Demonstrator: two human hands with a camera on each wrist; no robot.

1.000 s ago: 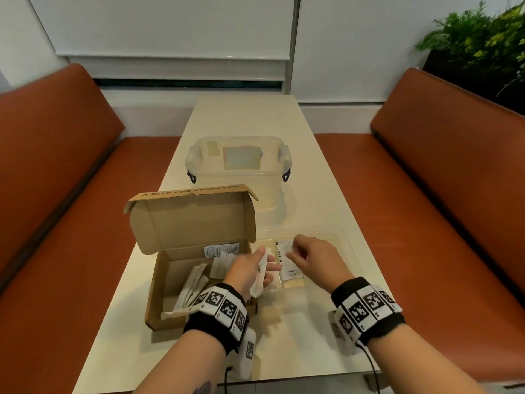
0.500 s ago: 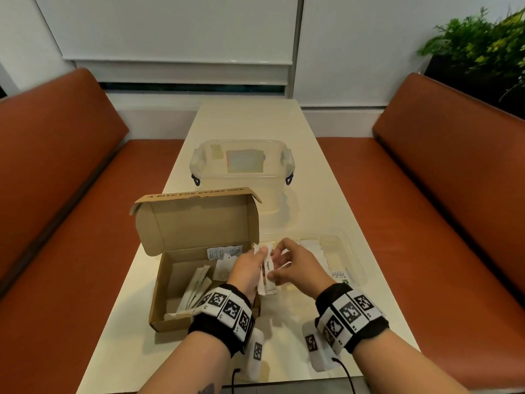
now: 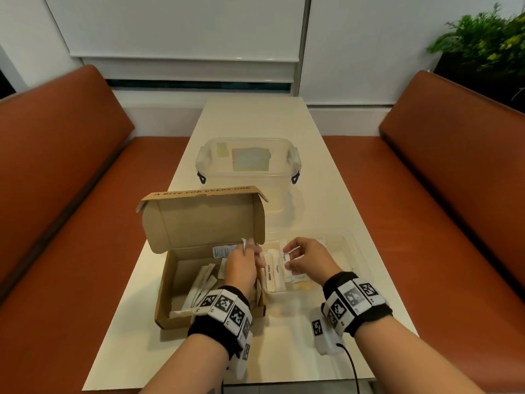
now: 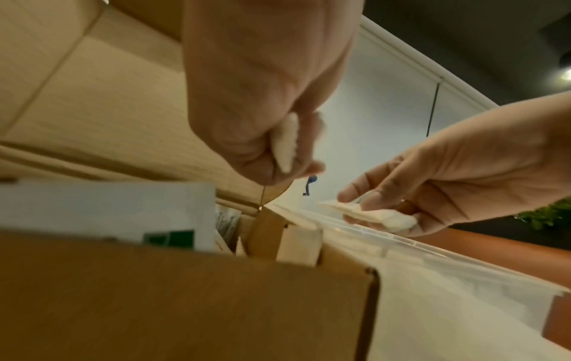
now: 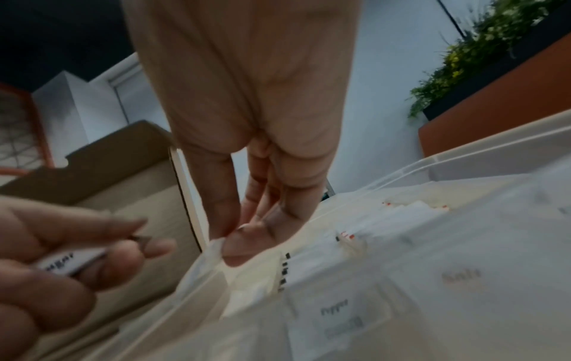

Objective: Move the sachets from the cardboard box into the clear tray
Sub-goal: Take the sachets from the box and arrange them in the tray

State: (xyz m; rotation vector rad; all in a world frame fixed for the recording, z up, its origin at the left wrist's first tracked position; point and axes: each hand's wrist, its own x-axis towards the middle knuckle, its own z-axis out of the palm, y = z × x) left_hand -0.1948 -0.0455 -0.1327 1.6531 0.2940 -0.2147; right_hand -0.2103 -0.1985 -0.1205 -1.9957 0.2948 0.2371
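The open cardboard box sits on the table's near left and holds several long paper sachets. Right beside it lies the clear tray with several sachets in it, among them one marked White Sugar. My left hand hovers at the box's right edge and pinches a white sachet. My right hand is over the tray's left part and pinches a small sugar sachet between thumb and fingers. The two hands are a little apart.
A lidded clear plastic container stands behind the box in the middle of the table. The box's lid stands upright. Orange benches flank the narrow table. A plant stands at the far right.
The hands met over the box's right edge half a second ago. They have since parted: my right hand now holds a sachet over the tray, and my left still holds one.
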